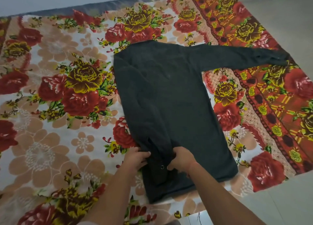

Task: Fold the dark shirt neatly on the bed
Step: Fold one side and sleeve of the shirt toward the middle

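Note:
The dark long-sleeved shirt (166,106) lies flat on the flowered bedspread (50,106). Its left sleeve is folded down over the body, the cuff with a small snap button lying near the hem. The other sleeve (245,56) stretches out to the right. My left hand (137,158) grips the folded edge at the shirt's left side. Close beside it, my right hand (182,160) pinches the cloth of the folded sleeve just right of the cuff. Both forearms reach in from the bottom of the view.
The bedspread's right edge (271,179) ends at a pale floor (288,199). A dark strip (101,6) runs along the far edge of the bed, below a pale wall.

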